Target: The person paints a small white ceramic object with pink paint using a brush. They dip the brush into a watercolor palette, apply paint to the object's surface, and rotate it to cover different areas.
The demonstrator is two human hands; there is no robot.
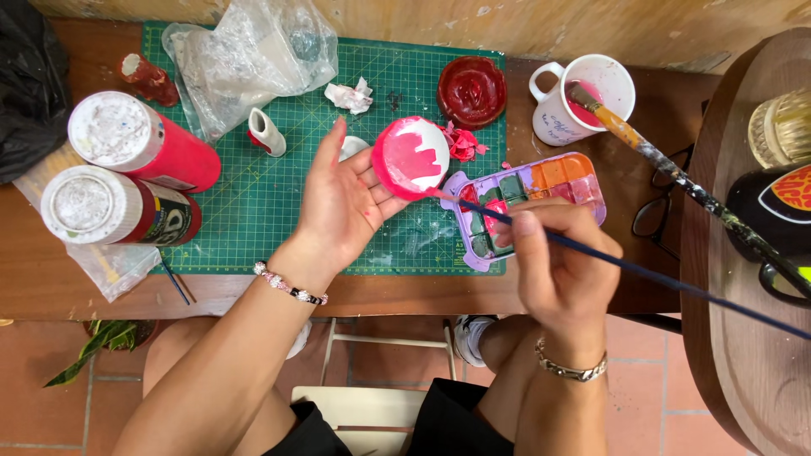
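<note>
Both forearms rise from the lap toward the bench (253, 295). Right hand (562, 270) is pinched shut on a thin blue brush (642, 270), whose pink tip touches the lower edge of a round disc (412, 156), part white and part pink. Left hand (342, 207) lies palm up, fingers loosely spread, with the disc held at its fingertips above the green mat (253, 203). Just right of the disc sits a purple palette (541, 190), under the brush. Beyond it stand a white mug (562, 110) holding a second brush (667, 165), and a red lid (471, 90). Far left lie two red paint bottles (135, 177), well apart from the hands.
</note>
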